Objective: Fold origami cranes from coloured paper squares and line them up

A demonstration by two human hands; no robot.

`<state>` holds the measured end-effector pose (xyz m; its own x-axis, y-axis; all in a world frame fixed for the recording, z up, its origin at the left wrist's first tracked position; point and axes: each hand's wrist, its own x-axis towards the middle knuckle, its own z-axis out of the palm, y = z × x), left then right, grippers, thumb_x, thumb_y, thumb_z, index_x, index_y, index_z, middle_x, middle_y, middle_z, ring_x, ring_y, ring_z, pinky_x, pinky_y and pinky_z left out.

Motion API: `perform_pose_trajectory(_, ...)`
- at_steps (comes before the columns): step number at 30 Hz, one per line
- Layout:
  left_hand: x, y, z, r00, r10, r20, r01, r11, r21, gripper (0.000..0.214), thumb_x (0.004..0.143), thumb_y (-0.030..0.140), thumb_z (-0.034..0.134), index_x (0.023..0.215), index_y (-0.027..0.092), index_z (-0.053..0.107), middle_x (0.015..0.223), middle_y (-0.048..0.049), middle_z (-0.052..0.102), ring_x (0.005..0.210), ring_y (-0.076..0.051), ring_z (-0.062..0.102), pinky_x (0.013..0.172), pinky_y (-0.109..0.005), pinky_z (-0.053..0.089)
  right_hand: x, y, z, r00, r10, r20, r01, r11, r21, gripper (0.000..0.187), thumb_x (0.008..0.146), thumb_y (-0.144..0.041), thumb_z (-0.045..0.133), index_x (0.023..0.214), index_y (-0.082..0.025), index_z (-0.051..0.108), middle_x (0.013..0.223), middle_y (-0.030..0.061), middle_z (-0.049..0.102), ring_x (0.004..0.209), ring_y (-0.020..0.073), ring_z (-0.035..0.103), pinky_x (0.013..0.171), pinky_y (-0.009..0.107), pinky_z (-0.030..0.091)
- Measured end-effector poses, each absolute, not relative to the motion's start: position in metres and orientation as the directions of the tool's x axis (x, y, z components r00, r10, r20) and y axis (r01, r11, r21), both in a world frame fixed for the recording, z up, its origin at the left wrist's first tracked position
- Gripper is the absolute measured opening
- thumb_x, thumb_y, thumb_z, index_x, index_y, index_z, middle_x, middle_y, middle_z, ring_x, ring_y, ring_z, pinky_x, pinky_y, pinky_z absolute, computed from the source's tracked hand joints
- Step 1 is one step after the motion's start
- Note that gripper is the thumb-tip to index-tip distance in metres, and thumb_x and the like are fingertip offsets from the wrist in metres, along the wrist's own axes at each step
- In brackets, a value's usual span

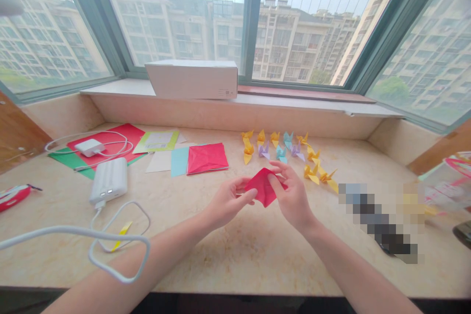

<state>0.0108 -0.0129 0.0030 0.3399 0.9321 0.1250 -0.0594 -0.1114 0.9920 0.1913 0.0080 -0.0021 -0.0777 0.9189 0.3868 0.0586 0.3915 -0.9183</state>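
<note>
Marble counter ends below left hand, right hand.

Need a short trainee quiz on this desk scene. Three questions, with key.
1. True or false: the left hand and right hand both touch the folded red paper.
2. What lies on the large red paper sheet? A) white plastic power adapter B) yellow paper crane C) pale blue paper square
3. Fill in: the white cardboard box rests on the pale stone ____.

Key: 1 true; 2 A; 3 window sill.
</note>
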Motion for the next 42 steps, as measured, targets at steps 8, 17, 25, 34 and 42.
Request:
perform_pose_trajectory(8, 0.009, -0.012, 0.002, 0.117, 0.97, 0.213, 0.097, -0.224, 0.97, 0.022, 0.089, 0.03, 0.062, 0.101, 0.014, 0.071, 0.091, -0.0069, 0.074, 0.073, -0.017, 0.067, 0.061, -0.027, 0.056, 0.192, 0.009, -0.008, -0.186, 0.801, 0.569, 0.304, 0.597, -0.742, 0.033, 0.092, -0.019, 0.054, 0.123, -0.028, 0.059, 0.111, 0.0068, 0.068, 0.096, 0.021, 0.067, 0.085, 0.038, 0.058)
perform_pose_trajectory(17, 0.007, -0.011, 0.006, 0.041, 0.936, 0.349, 0.323, -0.343, 0.882, 0.009, 0.082, 0.02, 0.065, 0.088, 0.019, 0.073, 0.084, -0.0035, 0.076, 0.076, -0.018, 0.069, 0.066, -0.026, 0.052, 0.192, 0.006, -0.002, -0.318, 0.716, 0.621, 0.287, 0.697, -0.657, 0.009, 0.091, -0.027, 0.062, 0.097, -0.025, 0.069, 0.098, 0.0058, 0.07, 0.092, 0.0213, 0.068, 0.082, 0.034, 0.057)
perform_pose_trajectory(25, 0.008, -0.012, 0.001, 0.109, 0.941, 0.322, 0.192, -0.337, 0.922, 0.017, 0.088, 0.033, 0.063, 0.094, 0.017, 0.068, 0.092, -0.007, 0.073, 0.088, -0.021, 0.068, 0.072, -0.029, 0.055, 0.19, 0.005, -0.006, -0.17, 0.839, 0.516, 0.229, 0.543, -0.808, 0.012, 0.092, -0.031, 0.059, 0.087, -0.023, 0.066, 0.092, 0.0051, 0.076, 0.082, 0.021, 0.072, 0.074, 0.032, 0.058)
perform_pose_trajectory(34, 0.013, -0.009, -0.003, 0.151, 0.934, 0.323, -0.166, -0.298, 0.94, 0.046, 0.088, 0.041, 0.065, 0.126, 0.026, 0.043, 0.119, -0.0102, 0.062, 0.091, -0.021, 0.069, 0.069, -0.032, 0.061, 0.19, 0.015, -0.011, -0.101, 0.862, 0.496, 0.038, 0.501, -0.864, 0.016, 0.096, -0.039, 0.055, 0.097, -0.023, 0.058, 0.109, 0.0109, 0.073, 0.094, 0.0237, 0.072, 0.074, 0.034, 0.06)
perform_pose_trajectory(42, 0.002, 0.0, -0.007, 0.088, 0.888, 0.452, 0.016, -0.454, 0.891, 0.03, 0.09, 0.046, 0.061, 0.093, 0.017, 0.061, 0.093, -0.0073, 0.069, 0.079, -0.018, 0.069, 0.067, -0.026, 0.056, 0.195, 0.015, -0.008, -0.24, 0.769, 0.593, 0.156, 0.633, -0.758, 0.016, 0.094, -0.034, 0.06, 0.101, -0.025, 0.071, 0.11, 0.0079, 0.071, 0.107, 0.0242, 0.065, 0.095, 0.04, 0.051)
